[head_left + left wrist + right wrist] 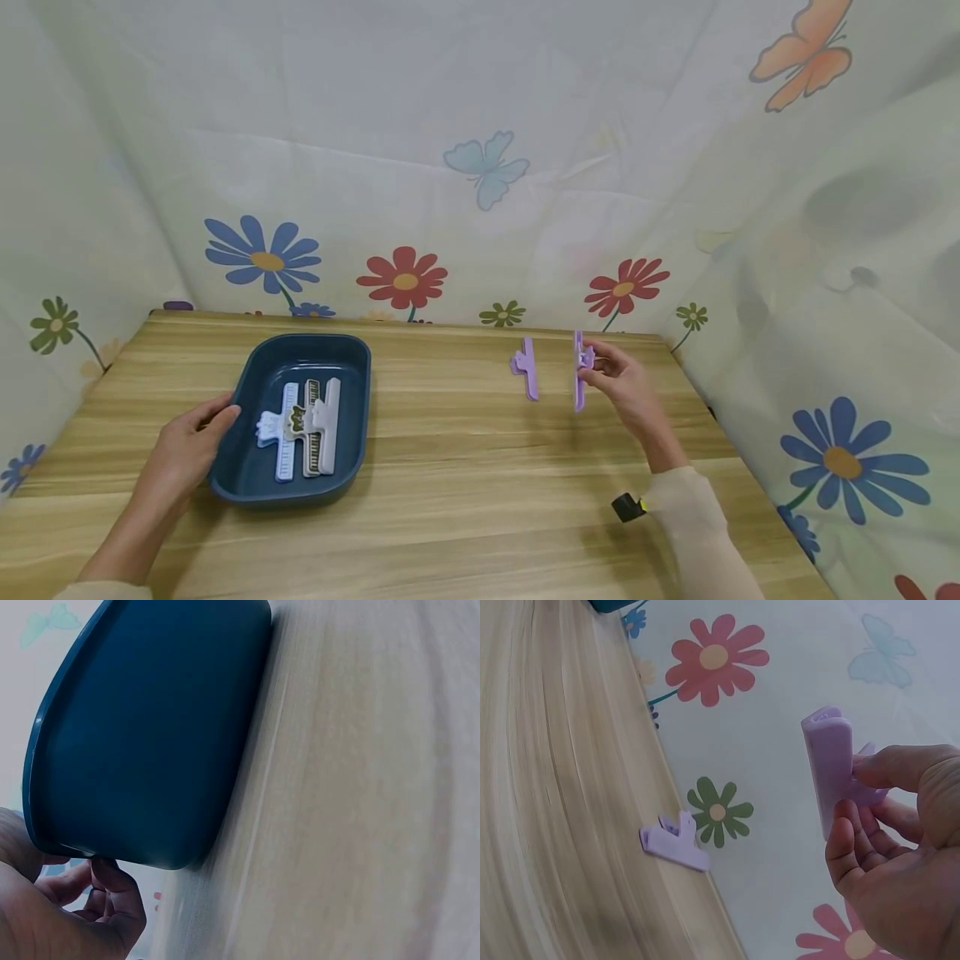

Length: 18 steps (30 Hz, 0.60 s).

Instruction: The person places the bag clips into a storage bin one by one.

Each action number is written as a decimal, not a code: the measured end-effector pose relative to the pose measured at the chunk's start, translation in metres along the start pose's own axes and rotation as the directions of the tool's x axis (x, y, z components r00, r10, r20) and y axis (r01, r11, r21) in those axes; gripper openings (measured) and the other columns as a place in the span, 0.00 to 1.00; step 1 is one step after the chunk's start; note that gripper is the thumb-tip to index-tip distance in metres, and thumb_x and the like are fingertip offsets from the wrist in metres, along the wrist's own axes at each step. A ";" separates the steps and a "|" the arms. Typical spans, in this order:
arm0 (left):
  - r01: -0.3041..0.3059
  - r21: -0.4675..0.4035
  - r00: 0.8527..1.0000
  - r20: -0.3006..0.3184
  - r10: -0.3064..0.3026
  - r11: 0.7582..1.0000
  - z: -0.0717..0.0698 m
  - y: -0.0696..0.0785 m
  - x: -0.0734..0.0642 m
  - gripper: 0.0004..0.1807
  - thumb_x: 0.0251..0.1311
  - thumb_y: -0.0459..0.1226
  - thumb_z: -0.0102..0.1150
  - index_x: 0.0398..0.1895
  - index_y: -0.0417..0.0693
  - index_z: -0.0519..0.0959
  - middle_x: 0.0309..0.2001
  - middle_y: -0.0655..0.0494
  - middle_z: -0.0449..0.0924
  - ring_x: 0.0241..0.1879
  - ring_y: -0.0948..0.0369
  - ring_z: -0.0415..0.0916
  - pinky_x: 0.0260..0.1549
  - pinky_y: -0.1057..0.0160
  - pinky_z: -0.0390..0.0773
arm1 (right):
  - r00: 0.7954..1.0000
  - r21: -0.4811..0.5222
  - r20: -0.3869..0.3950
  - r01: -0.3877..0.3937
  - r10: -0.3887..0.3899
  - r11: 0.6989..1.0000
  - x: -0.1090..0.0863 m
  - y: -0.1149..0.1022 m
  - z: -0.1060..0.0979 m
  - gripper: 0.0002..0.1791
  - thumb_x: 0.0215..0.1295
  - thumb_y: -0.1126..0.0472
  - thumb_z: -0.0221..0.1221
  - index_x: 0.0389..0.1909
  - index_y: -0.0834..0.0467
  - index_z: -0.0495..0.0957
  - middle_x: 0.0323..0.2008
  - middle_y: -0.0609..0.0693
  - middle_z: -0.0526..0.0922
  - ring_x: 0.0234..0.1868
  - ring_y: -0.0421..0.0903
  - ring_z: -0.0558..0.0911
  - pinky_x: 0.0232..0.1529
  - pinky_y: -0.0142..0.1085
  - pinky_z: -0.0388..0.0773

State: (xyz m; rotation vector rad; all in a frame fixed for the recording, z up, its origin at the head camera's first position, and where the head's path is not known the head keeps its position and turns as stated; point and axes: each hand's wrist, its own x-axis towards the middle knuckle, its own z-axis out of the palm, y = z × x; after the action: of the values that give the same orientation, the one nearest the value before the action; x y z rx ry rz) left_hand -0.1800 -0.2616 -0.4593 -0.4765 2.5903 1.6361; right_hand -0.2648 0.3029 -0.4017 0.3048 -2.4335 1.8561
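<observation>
Right hand pinches a purple clip by its handle tabs, thumb and fingers curled round them; clip is lifted off the table, long bar roughly upright in the head view. Right wrist view confirms: fingers wrap the tabs, bar end points up against the flowered cloth.

Second purple clip lies flat on the table just left of the held one, apart from it, near the back edge. In the wrist view it sits right at the table's edge by the cloth.

Left hand rests on the left rim of the blue tray, fingers relaxed along the rim, thumb on top. Left wrist view shows the fingertips under the tray's lip. Tray sits on the table's left half, well apart from the purple clips.

Inside the tray: three clips side by side, white, piano-key pattern, grey-white.

Small black-and-yellow device at the right wrist.
</observation>
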 end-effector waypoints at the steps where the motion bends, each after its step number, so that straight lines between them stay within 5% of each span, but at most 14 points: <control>1: -0.001 0.000 1.000 0.001 0.001 1.000 0.000 0.000 0.000 0.38 0.82 0.55 0.36 0.81 0.37 0.52 0.78 0.28 0.48 0.75 0.31 0.51 0.68 0.30 0.59 | 1.000 0.000 0.005 0.001 -0.001 1.000 0.000 -0.001 0.002 0.28 0.71 0.72 0.62 0.70 0.71 0.68 0.50 0.64 0.76 0.46 0.44 0.78 0.47 0.28 0.80; 18: -0.011 -0.002 1.000 0.004 0.011 1.000 0.000 -0.002 0.000 0.39 0.82 0.56 0.35 0.81 0.37 0.52 0.78 0.27 0.48 0.74 0.30 0.51 0.67 0.30 0.60 | 0.995 0.073 0.057 0.073 -0.077 0.995 0.006 -0.012 0.034 0.28 0.68 0.76 0.62 0.68 0.73 0.70 0.44 0.55 0.80 0.46 0.49 0.79 0.44 0.30 0.82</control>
State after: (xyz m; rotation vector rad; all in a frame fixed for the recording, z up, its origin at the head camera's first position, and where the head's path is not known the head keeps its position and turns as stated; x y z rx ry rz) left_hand -0.1790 -0.2623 -0.4611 -0.4588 2.5932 1.6419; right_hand -0.2661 0.2665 -0.3985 0.4556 -2.3616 1.9313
